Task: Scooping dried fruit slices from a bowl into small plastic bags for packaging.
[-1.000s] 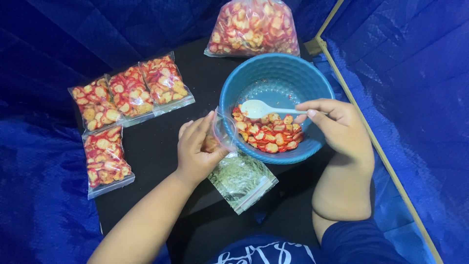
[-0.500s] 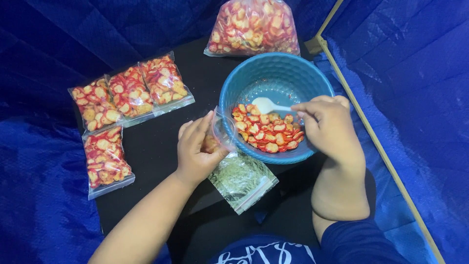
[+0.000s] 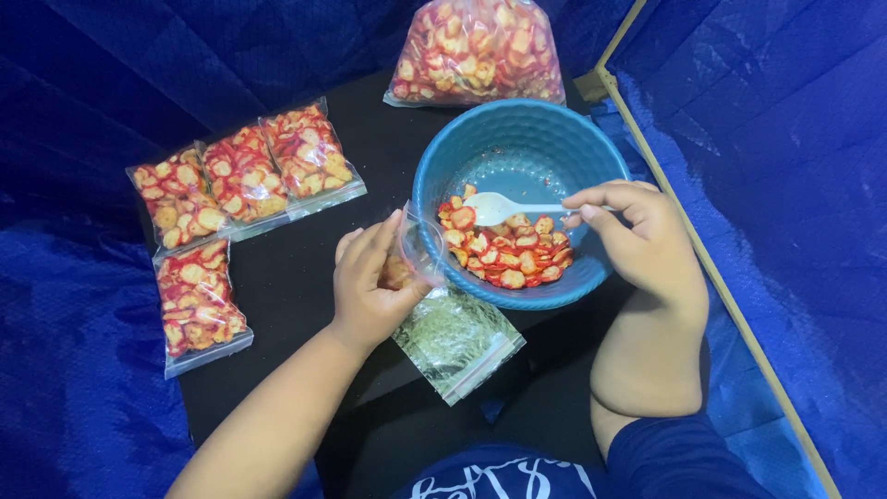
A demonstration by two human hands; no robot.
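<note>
A blue plastic bowl (image 3: 517, 139) holds red and yellow chips (image 3: 513, 251) in its near half. My right hand (image 3: 637, 236) grips the handle of a white plastic spoon (image 3: 504, 208), whose scoop rests on the chips at the bowl's left side. My left hand (image 3: 370, 282) holds a small clear plastic bag (image 3: 418, 254) open at the bowl's left rim; a few chips show inside it. Below that hand lies a flat clear zip bag (image 3: 457, 340) with greenish contents.
Several small filled chip bags (image 3: 242, 176) lie in a row at the left, with one more (image 3: 197, 300) below them. A large clear bag of chips (image 3: 476, 51) stands behind the bowl. Blue tarp surrounds the black surface (image 3: 305, 254); a wooden strip (image 3: 702, 249) runs along the right.
My right hand has drawn the spoon from the bowl's middle toward its left side, closer to the open bag. My left hand with the bag stays in place.
</note>
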